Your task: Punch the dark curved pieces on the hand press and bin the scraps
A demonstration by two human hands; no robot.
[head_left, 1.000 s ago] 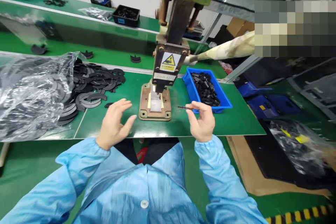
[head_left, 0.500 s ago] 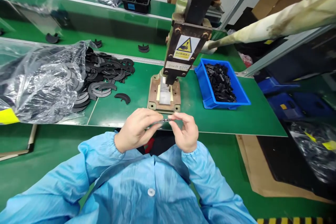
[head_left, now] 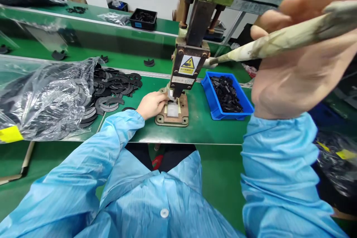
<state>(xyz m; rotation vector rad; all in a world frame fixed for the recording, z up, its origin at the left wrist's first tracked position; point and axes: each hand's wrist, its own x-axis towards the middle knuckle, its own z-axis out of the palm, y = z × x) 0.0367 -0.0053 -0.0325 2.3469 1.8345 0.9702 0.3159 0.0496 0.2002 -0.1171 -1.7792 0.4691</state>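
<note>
The person's left hand (head_left: 152,104) reaches forward to the base of a small hand press (head_left: 192,50) standing at about 12 o'clock on the green bench (head_left: 200,130). Its fingers are curled together at the white block (head_left: 173,109) that sits on the press's metal base plate (head_left: 170,119), right under the ram; whatever they pinch there is hidden by the fingers themselves, so it cannot be told whether the hand grips a part or only touches the block. The right hand (head_left: 301,55) is raised close to the camera at about 2 o'clock, blurred and large, and is wrapped around the pale, worn press lever (head_left: 267,42), which runs from the hand down and leftward to the press head. A yellow warning label (head_left: 189,64) is fixed to the front of the press. Just beside the press at 1 o'clock stands a blue bin (head_left: 214,108) holding small black parts (head_left: 225,95). At 10 o'clock a heap of flat black C-shaped rings (head_left: 111,85) lies spread on the bench, part of it spilling out of a clear plastic bag (head_left: 41,100) at 9 o'clock; one ring piece lies near the left wrist. Farther back at 11 o'clock a black tray (head_left: 142,19) rests on a second green bench. Both arms wear light blue sleeves (head_left: 117,137).
</note>
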